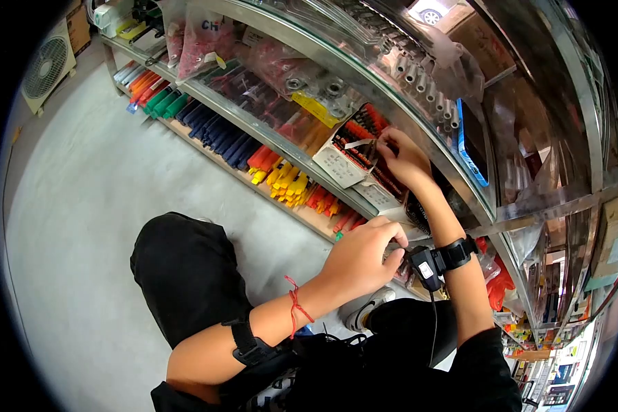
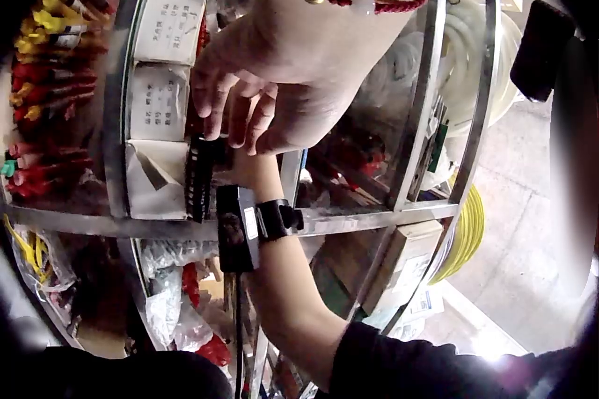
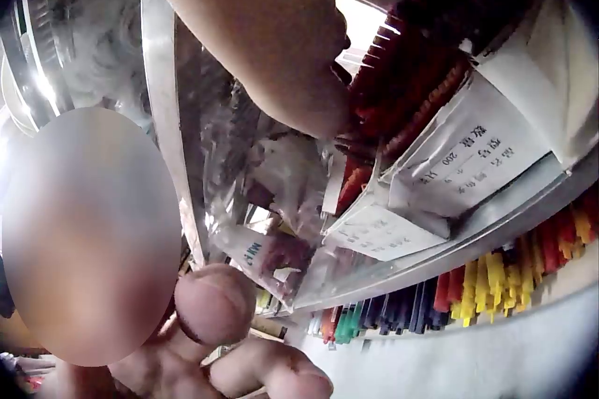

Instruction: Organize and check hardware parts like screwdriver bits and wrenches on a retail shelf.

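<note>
Green bundles (image 1: 172, 103) of slim goods: lower shelf (image 1: 314, 225), left end. Dark blue bundles (image 1: 216, 134): same shelf, next along. Clear bag (image 1: 202, 42), reddish contents: middle shelf (image 1: 268, 139). Yellow bundles (image 1: 290, 182): lower shelf, further right.

White box (image 1: 338, 165), printed, open: front edge of the middle shelf, holding orange-and-black pieces (image 1: 372, 118); long axis seems to run inward from that edge. Second white box (image 1: 378, 197): just beside, to the right.

Left hand (image 1: 367, 254): fingers loosely bent, nothing seen in them; in front of the shelving, near the wrist camera (image 1: 427, 269) on the right forearm. Right hand (image 1: 406, 156): fingers bent at the open part of the boxes; tips partly hidden, so whether they pinch a piece cannot be told.

Governing relation, as judged: the pieces lie just beside the right hand's fingertips, on their left, and the right hand is the nearer; from the left hand they lie forward, beyond the printed faces.

Blue-edged phone (image 1: 472, 147): right of the right hand.
</note>
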Motion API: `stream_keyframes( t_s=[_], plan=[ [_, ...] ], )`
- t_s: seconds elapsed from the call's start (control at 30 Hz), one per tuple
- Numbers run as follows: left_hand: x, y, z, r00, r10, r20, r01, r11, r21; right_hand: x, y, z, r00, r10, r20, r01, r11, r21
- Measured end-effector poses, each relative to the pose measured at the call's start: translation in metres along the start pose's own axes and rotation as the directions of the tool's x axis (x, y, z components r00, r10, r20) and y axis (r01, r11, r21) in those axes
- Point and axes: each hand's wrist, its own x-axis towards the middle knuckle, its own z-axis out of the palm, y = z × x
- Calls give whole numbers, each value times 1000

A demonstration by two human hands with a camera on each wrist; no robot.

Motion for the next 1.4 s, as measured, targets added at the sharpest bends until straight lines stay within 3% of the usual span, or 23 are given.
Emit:
stream_keyframes(
  t_s=[0.07,0.13,0.2,0.3,0.37,0.47,0.53,0.63,0.77,0.87,0.93,1.0,1.07,1.17,1.27,1.33,1.4],
  plan=[
    [0,-5,2,999,36,-25,-36,999,4,9,16,11,990,66,-126,-73,996,-48],
    [-1,-7,2,998,49,-36,-48,999,8,-1,1,-7,959,-98,-267,92,995,-34],
    [-2,-5,2,999,43,-30,-43,999,8,12,14,-13,968,-95,-232,128,983,132],
    [-1,-2,0,1000,15,1,-15,1000,1,11,35,-10,991,13,-135,37,932,361],
    [-1,-3,2,1000,30,-1,-30,999,13,12,43,-5,995,71,-72,-18,827,562],
    [-2,-2,2,999,32,3,-33,999,19,11,50,4,991,125,36,-99,547,831],
    [-3,-1,3,1000,26,13,-27,999,20,8,47,2,985,130,112,-158,442,883],
    [-3,-1,3,999,10,30,-11,1000,17,4,35,-1,974,134,184,-227,496,838],
    [-3,-3,3,999,5,39,-5,1000,13,-1,10,-1,939,303,165,-309,530,790],
    [-3,-3,3,999,20,36,-20,1000,24,-10,-21,-19,941,310,135,-337,832,441],
    [-3,-3,2,999,26,37,-27,999,29,3,0,-1,985,173,-22,-161,946,281],
    [-3,-4,3,999,28,40,-29,999,30,8,10,5,998,19,-52,-5,969,248],
    [-4,-2,2,999,26,42,-27,999,30,7,5,1,991,-136,7,123,919,375],
    [-4,-3,2,999,27,46,-28,999,28,7,-2,6,970,-168,-174,223,904,365],
    [-4,-2,1,998,26,49,-28,999,22,18,14,22,831,-309,-463,295,950,-103],
    [-4,-3,1,998,23,50,-24,1000,20,15,3,13,940,-179,-290,186,982,-1],
    [-5,-5,3,998,18,53,-19,1000,22,12,-7,6,987,-83,-139,100,988,121]
  ],
)
